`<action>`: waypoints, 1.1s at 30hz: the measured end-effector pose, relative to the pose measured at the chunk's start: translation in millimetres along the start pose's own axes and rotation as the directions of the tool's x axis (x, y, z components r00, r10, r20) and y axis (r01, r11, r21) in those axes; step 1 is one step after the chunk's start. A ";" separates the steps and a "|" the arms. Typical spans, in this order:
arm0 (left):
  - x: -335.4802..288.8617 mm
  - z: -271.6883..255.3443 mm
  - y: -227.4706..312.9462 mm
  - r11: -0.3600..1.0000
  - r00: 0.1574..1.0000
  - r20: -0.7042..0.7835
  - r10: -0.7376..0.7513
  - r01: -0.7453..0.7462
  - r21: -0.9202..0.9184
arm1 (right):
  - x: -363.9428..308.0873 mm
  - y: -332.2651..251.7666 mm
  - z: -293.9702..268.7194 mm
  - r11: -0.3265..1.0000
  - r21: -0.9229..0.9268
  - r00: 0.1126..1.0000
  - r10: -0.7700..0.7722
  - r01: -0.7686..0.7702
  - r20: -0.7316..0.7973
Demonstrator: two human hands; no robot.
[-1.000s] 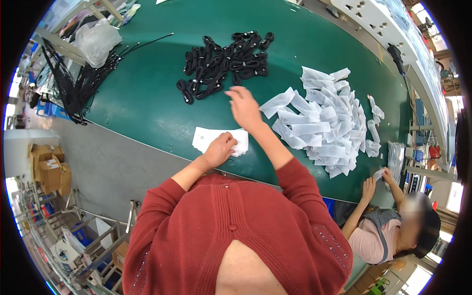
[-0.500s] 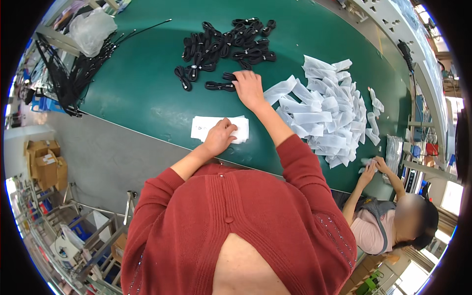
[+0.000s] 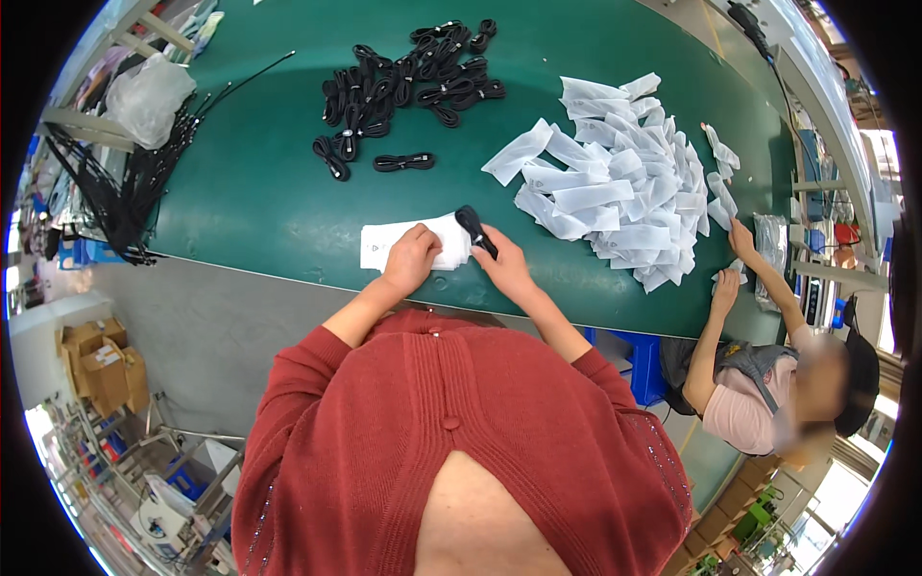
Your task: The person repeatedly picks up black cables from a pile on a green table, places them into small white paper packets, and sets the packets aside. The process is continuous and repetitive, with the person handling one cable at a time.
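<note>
In front of me lies a stack of white flat bags (image 3: pixel 382 247) near the table's front edge. Closed fingers of my left hand (image 3: pixel 411 259) pinch at the top bag of this stack. My right hand (image 3: pixel 506 266) grips a coiled black cable (image 3: pixel 473 228), tilted at the stack's right edge. Farther off, a single coiled cable (image 3: pixel 403 162) rests by itself. Beyond it is a heap of coiled black cables (image 3: pixel 394 86). To the right spreads a big pile of filled whitish translucent bags (image 3: pixel 624 182).
Loose straight black cables (image 3: pixel 130 197) hang over the table's left edge, beside a crumpled clear plastic bag (image 3: pixel 149 101). On the right, a co-worker's hands (image 3: pixel 735 259) handle a bag at the same green table (image 3: pixel 288 216). A blue stool (image 3: pixel 645 365) stands below the table's edge.
My right hand has picked up one of the two near coiled cables and carried it back to the white stack. My left hand stays on the stack. The co-worker's hands have shifted farther up.
</note>
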State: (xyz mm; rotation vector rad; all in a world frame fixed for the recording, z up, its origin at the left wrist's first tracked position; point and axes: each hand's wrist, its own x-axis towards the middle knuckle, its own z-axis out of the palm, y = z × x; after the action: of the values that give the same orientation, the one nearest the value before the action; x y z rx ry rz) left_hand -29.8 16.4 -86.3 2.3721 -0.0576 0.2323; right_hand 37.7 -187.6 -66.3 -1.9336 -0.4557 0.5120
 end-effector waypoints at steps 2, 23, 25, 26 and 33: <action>-0.7 1.2 -1.5 0.992 0.997 0.003 -0.082 0.082 -0.095 | -7.7 1.7 0.7 0.931 -0.263 0.960 -0.275 0.253 -0.049; 0.7 -38.1 30.1 0.975 0.998 -0.006 0.064 -0.064 -0.213 | -1.7 -7.4 0.6 0.572 0.459 0.728 0.453 -0.680 0.514; 3.4 -42.5 35.4 0.980 0.997 -0.013 0.075 -0.077 -0.185 | -4.9 -12.3 8.4 0.735 0.443 0.849 0.361 -0.514 0.386; 5.0 -43.5 36.7 0.982 0.997 -0.029 0.067 -0.071 -0.175 | -7.5 -16.4 15.7 0.868 0.370 0.934 0.249 -0.332 0.255; 12.4 -60.9 43.5 0.975 0.977 -0.121 0.176 -0.190 -0.113 | 9.3 -5.3 29.8 0.947 0.270 0.983 0.184 -0.177 -0.001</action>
State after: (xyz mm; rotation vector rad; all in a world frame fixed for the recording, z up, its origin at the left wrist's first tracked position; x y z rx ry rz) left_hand -31.5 27.1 -11.2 2.2269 -0.2325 0.4361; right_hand 28.9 -158.1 -73.9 -1.7244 -0.1810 0.6325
